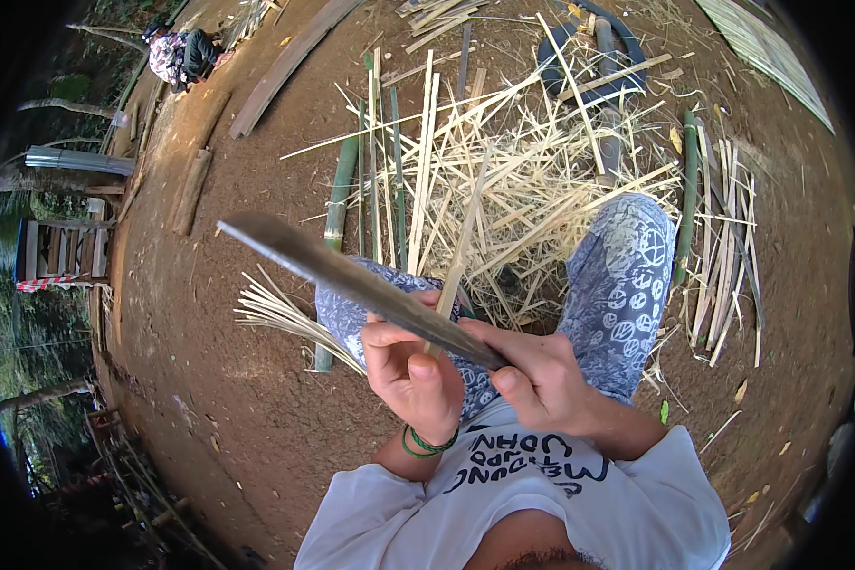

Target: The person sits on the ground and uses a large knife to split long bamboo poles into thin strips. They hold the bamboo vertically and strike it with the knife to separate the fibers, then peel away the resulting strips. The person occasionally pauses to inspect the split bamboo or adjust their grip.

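Observation:
My right hand is closed round the base of a machete, its handle hidden in my grip. The long dark blade slants up to the left and passes above my left hand. A pale bamboo strip is pinched between the thumb and fingers of my left hand, pointing up and away from me. Blade and strip cross close to my fingers; whether they touch, I cannot tell. Beyond my knees lies a heap of split bamboo strips and shavings.
Green bamboo poles lie left of the heap. A dark tyre-like ring rests at its far side. More strips are bundled at right, others by my left knee. A plank lies farther off; another person sits far left.

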Tool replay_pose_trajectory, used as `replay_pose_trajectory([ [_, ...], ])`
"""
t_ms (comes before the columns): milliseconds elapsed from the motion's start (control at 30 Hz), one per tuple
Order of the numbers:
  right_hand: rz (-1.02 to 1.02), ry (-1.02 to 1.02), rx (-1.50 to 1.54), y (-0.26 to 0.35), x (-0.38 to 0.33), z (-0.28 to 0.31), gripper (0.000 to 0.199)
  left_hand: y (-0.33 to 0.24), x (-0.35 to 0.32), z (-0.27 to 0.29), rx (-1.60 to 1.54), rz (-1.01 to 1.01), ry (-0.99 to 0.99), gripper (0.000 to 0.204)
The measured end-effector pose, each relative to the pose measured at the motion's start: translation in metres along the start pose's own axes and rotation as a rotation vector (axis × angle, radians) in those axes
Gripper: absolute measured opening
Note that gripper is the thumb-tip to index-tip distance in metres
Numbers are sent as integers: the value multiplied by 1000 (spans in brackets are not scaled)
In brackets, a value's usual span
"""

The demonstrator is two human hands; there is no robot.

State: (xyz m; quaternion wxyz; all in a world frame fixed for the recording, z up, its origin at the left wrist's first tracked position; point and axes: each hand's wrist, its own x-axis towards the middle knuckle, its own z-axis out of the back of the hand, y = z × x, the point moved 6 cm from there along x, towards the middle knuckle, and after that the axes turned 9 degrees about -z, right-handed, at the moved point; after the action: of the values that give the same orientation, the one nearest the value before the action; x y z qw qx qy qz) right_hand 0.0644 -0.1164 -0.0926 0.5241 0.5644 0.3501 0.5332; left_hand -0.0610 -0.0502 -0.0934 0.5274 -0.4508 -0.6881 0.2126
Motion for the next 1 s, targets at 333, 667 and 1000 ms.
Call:
replay_pose_trajectory([
  [333,-73,15,-99,-17,16,-5,36,-6,0,8,114,-73,45,29],
  [667,-41,-58,-157,-26,21,-5,33,-9,3,10,171,-61,-1,22],
  [1000,-215,-48,-189,-52,23,-10,26,-2,20,6,228,-267,-56,25],
])
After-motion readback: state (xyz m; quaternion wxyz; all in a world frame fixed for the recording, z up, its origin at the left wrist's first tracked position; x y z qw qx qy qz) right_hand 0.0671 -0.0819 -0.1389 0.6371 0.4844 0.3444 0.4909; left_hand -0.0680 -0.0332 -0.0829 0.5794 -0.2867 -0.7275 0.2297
